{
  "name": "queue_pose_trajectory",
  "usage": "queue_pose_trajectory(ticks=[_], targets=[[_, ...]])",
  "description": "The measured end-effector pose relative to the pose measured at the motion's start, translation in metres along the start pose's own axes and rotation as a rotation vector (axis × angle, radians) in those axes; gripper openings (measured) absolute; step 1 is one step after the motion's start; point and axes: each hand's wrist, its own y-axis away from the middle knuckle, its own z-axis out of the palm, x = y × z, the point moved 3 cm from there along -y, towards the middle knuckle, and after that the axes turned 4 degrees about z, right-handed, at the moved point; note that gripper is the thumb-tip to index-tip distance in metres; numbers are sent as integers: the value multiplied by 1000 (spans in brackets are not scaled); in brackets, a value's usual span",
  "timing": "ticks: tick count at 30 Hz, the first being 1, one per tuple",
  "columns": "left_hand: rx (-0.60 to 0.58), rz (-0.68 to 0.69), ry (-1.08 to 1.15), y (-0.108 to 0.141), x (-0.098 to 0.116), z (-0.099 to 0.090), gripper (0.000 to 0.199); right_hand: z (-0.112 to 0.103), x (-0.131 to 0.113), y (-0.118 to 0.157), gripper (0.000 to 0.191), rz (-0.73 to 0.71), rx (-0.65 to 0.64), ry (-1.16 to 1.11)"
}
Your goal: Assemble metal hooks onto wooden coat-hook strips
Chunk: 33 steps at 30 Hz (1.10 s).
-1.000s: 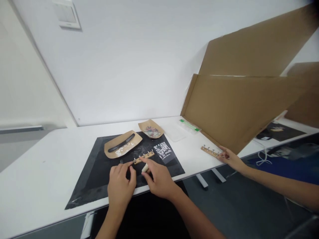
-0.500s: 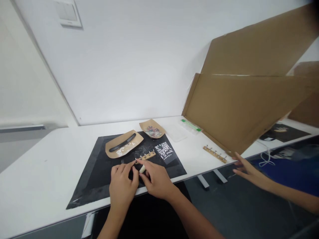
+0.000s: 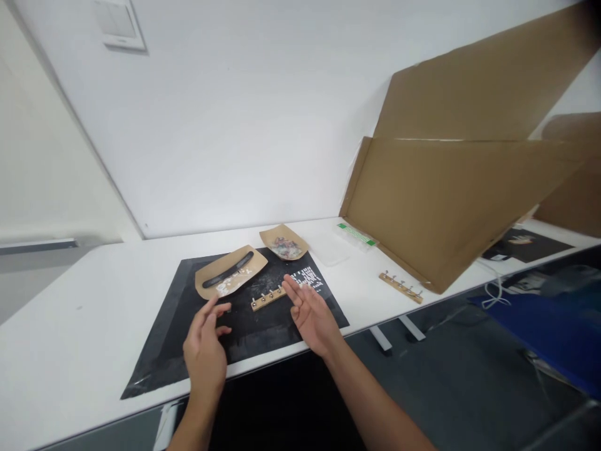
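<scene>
My left hand [image 3: 206,344] hovers over the front left of the black mat [image 3: 173,338], fingers apart and curved, with nothing visible in it. At the mat's right side, my right hand [image 3: 315,318] is raised with its fingers stretched out; I see nothing held. Between the hands lies a wooden strip [image 3: 265,302] with several small metal posts, its right end partly behind my right fingers. Small white pieces [image 3: 307,275] in rows lie beyond my right hand, partly covered by it. Above my left fingertips, a paper tray [image 3: 251,270] holds a curved black strip [image 3: 228,268] and loose white bits.
A second paper tray [image 3: 272,235] with a crumpled multicoloured heap stands behind the mat. A clear box with green edging [image 3: 355,233] lies to its right. Another wooden strip with posts [image 3: 400,288] rests before a large upright cardboard sheet [image 3: 446,200]. The white table's [image 3: 84,351] front edge is close.
My hands have moved apart from the wooden strip, and their fingers have opened. The small cream-coloured piece at my right fingers is no longer visible. Another person's hand at right has left the view.
</scene>
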Motion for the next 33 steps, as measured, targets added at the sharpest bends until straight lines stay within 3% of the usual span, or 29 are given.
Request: queue_pose_trajectory(ticks=[3,8,25,33], targets=[[148,-110,322,-7,-5,-6,42,-2,-1,-4,16,43,-8,-66],[263,-176,511,-11,-7,-9,36,-2,-1,-4,15,63,-23,-94],[211,-75,392,-6,-6,-5,37,-8,10,-2,25,86,73,-109],[163,-17,292,-4,-9,-4,43,-1,12,0,31,80,23,35]])
